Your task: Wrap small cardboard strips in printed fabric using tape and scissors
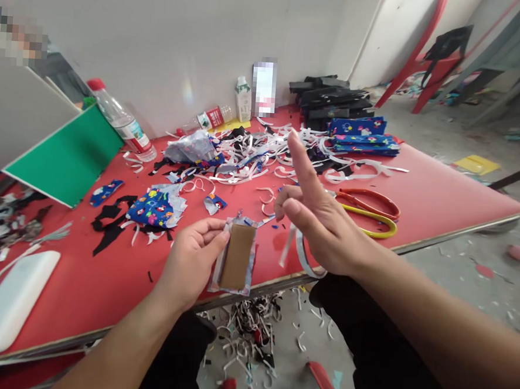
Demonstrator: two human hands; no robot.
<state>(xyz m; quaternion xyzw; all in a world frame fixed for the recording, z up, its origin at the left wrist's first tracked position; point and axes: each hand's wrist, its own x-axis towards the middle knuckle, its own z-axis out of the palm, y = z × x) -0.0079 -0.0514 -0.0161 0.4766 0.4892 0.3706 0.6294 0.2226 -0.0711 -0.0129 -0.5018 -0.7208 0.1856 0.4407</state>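
Near the table's front edge, my left hand (194, 255) pinches a small fabric piece (252, 269) by its left side. A flat brown rectangle (237, 257), like card, lies on its pale underside, with the fabric edges showing around it. My right hand (315, 215) is raised over the table, index finger stretched out and the other fingers partly curled, with nothing visible in its grasp. A pale curled strip (302, 256) hangs or lies just below it; whether it touches the hand I cannot tell. Behind the right wrist rest scissors (373, 210) with red and yellow handles.
White and black offcuts (262, 150) are heaped across the red table (118, 280). Blue patterned fabric pieces (156, 206) lie left, folded ones (362, 139) back right beside stacked black pieces (336, 99). Bottles (134, 131), a phone (264, 89) and a green board (68, 153) stand behind.
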